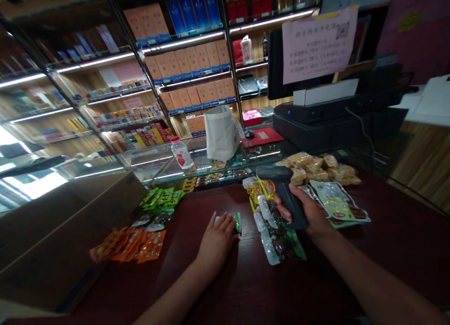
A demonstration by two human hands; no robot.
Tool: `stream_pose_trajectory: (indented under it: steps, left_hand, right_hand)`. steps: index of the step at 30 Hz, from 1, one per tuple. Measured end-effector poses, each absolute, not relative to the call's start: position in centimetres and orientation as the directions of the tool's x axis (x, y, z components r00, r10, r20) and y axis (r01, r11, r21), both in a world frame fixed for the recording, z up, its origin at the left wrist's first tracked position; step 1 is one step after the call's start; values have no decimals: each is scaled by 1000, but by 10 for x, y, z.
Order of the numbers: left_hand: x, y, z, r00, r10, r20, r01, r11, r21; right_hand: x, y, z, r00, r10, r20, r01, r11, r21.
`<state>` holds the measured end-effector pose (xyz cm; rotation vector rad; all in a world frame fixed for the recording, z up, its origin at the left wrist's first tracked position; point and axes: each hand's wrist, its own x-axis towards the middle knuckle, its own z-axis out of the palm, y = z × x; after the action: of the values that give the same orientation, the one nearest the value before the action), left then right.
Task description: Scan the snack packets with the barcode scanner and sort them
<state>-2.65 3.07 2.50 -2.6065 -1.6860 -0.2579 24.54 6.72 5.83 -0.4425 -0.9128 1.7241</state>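
Note:
My right hand (309, 208) is wrapped round the handle of a dark barcode scanner (274, 173), its head pointing left. Below the scanner lie several clear snack packets (272, 238) with dark contents and green and white edges, beside yellow packets (253, 190). On the dark red tabletop, my left hand (221, 229) lies palm down with fingers stretched over a small packet (239, 222). Only the packet's green and white edges show; the rest is hidden under the hand. To its left are orange snack packets (140, 244) and green packets (161, 199).
A large cardboard box (70, 240) stands at the left. Behind the table is a glass counter with a white bag (221, 133) and a plastic bottle (182, 154). Tan snack packs (316, 168) and flat sealed packs (339, 201) lie right, before a cash register (337, 112).

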Motion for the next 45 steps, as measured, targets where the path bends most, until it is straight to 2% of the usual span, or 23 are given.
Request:
stream_pose_trajectory:
  steps: [6, 10, 14, 18, 23, 25, 35, 45]
  left_hand:
    - [-51, 54, 47, 126, 990, 64, 972, -136, 190]
    - [-64, 66, 40, 125, 991, 57, 919, -137, 371]
    - [-67, 68, 32, 80, 995, 51, 787, -94, 609]
    - [-67, 68, 31, -54, 990, 128, 674, -59, 736]
    - [-56, 64, 29, -74, 997, -17, 290, 38, 956]
    - [-51, 62, 28, -74, 996, -46, 174, 58, 983]
    - [-49, 64, 28, -176, 979, -101, -120, 80, 990]
    - [-48, 64, 26, -240, 966, -99, -174, 58, 983]
  right_hand:
    - [241, 66, 59, -376, 916, 137, -591, -123, -798]
    - [239, 65, 58, -383, 914, 131, -552, -113, -826]
    - [236, 63, 56, -373, 921, 109, -522, -111, -846]
    - [235, 58, 56, -362, 928, 85, -500, -117, -858]
    - [233, 51, 55, -349, 935, 61, -480, -123, -869]
    - [233, 49, 53, -362, 931, 46, -457, -134, -879]
    - [225, 40, 49, -443, 895, 58, -461, -171, -871]
    - [220, 37, 39, -540, 840, 57, -350, -162, -923]
